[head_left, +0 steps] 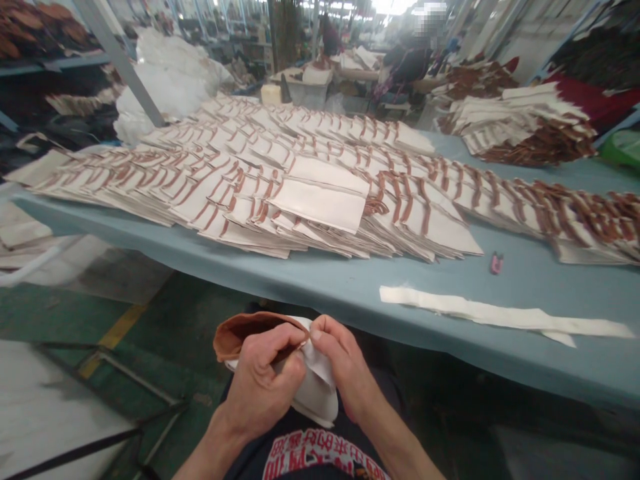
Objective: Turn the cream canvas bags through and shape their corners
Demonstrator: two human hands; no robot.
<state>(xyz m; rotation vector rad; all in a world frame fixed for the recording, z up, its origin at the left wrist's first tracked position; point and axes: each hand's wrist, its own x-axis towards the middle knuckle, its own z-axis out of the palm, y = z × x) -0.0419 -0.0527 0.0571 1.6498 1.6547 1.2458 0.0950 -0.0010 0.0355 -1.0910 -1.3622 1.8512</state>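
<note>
Over my lap I hold a sewn fabric piece, off-white outside with a brown rim or lining that gapes at the left. My left hand pinches its edge, thumb and fingers closed near the brown rim. Close beside it, my right hand is closed on a white part of the same piece. The fingertips of both hands nearly meet at the edge, and what lies between them is partly hidden. Its exact kind I cannot make out.
Overlapping rows of white-and-brown sewn pieces cover much of the blue table. Pink thread snips and white fabric strips lie at the right. Another stack stands farther back. A metal frame is at my left.
</note>
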